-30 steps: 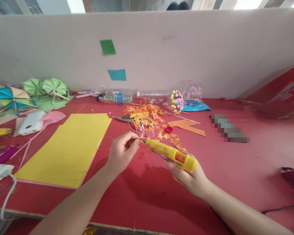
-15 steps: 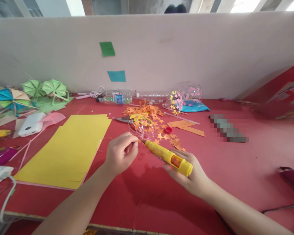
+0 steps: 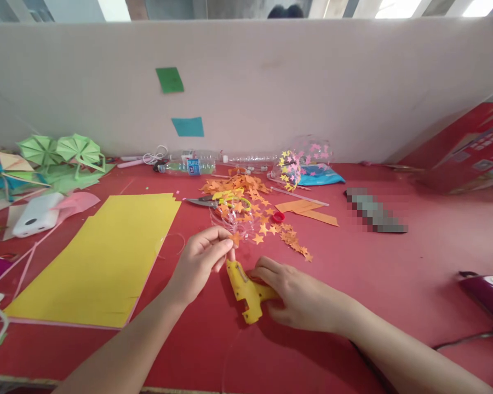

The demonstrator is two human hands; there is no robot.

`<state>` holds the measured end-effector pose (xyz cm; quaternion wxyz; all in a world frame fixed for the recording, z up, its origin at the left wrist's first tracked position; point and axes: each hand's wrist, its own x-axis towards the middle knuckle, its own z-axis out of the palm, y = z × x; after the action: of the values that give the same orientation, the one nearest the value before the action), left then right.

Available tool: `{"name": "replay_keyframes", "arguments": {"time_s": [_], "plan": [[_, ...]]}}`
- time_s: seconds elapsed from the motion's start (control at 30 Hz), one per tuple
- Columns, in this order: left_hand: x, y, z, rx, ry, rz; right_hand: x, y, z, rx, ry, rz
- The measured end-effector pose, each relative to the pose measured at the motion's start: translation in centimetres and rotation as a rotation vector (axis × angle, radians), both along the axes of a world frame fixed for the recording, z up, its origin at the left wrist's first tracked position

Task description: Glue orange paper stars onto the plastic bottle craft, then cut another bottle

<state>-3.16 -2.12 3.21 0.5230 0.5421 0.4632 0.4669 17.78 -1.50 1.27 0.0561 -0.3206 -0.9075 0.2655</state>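
One orange star (image 3: 236,240) pinched in left hand (image 3: 198,261), glue gun (image 3: 243,287) gripped in right hand (image 3: 299,298)

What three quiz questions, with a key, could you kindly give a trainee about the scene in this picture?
1. Fill the gap: the left hand pinches a small orange ____ at its fingertips.
2. Choose one: which is at the handle of the yellow glue gun? (a) left hand (b) right hand (c) neither
3. True or false: the red cap lies on the yellow paper.

Key: 1. star; 2. b; 3. false, it lies on the red table.
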Motion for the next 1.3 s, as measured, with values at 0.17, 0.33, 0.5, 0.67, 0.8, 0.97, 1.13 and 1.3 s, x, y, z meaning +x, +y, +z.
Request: {"name": "replay_keyframes", "arguments": {"time_s": [0.17, 0.33, 0.5, 0.67, 0.8, 0.97, 1.13, 1.3], "plan": [[0.5, -0.3, 0.0, -0.177, -0.112, -0.126, 0.3, 0.4, 0.3, 0.253, 0.224, -0.029], [0.9, -0.6, -0.4, -0.330, -0.171, -0.234, -0.1, 0.4, 0.5, 0.548, 0.580, -0.106], [1.2, -0.6, -0.4, -0.404, -0.169, -0.310, -0.4, 0.2, 1.0, 0.660, 0.540, 0.010], [1.4, -0.7, -0.4, -0.377, -0.104, -0.321, -0.1, 0.1, 1.7, 0.646, 0.490, 0.037], [0.8, -0.6, -0.6, 0.115, 0.304, -0.010, -0.1, 0.6, 3.0, 0.649, 0.502, -0.039], [0.2, 0.1, -1.4, 0.842, 0.799, 0.305, -0.8, 2.3, 4.6, 0.636, 0.516, -0.144], [1.0, 1.1, -2.2, 1.088, 1.008, 0.368, -1.5, 3.2, 4.6, 0.614, 0.589, -0.205], [1.7, 1.6, -2.5, 1.079, 1.088, 0.352, -1.1, 3.3, 4.3, 0.577, 0.611, -0.193]]}}
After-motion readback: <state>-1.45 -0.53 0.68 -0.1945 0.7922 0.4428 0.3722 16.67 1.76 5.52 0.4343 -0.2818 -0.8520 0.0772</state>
